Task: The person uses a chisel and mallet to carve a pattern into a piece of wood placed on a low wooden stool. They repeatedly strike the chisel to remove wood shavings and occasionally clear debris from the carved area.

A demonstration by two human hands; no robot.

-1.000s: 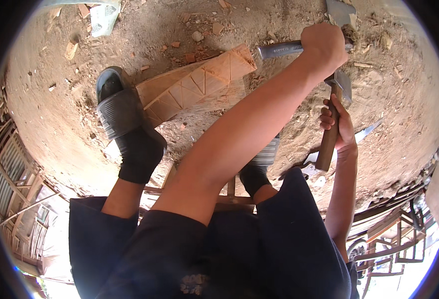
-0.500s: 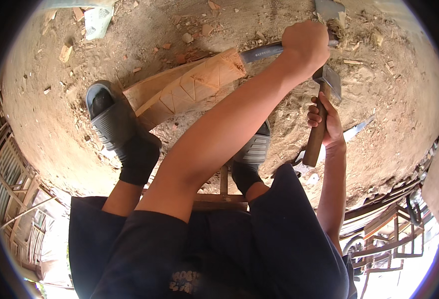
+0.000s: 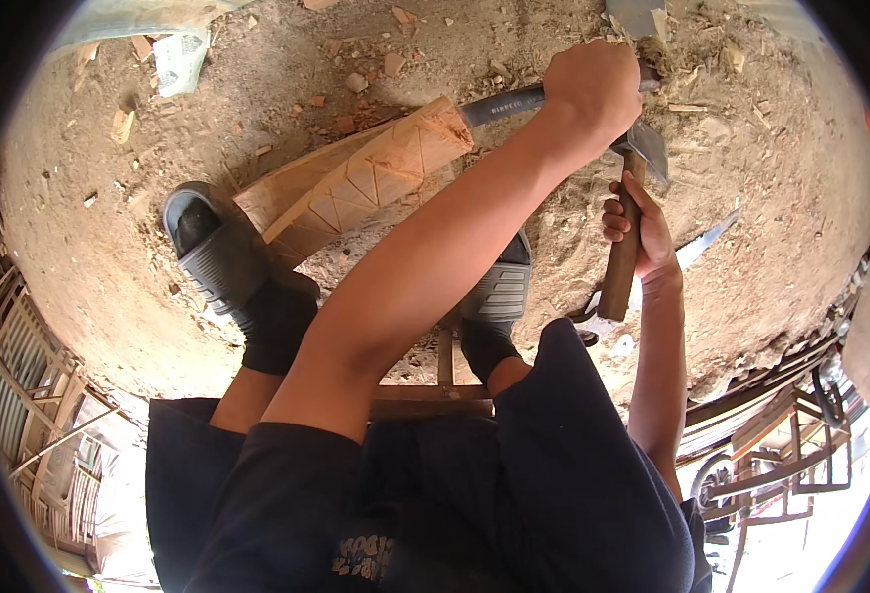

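My left hand, its arm stretched across my body, is closed in a fist around a dark curved bar. The bar shows on both sides of the fist, and its left part reaches the end of a carved wooden block. Triangular grooves mark the block's side. My right hand grips the brown wooden handle of a hammer-like tool, held head upward. Its dark metal head is just below my left fist and partly hidden by it; whether they touch I cannot tell.
My feet in dark slippers stand either side of the block's near end. A saw blade lies on the dirt floor right of my right hand. Wood chips, a pale wrapper and a grey metal piece lie farther off. A wooden frame stands at the right.
The view has shifted slightly. The tool's head in my right hand has come a little closer to my left fist. Both grips look the same.
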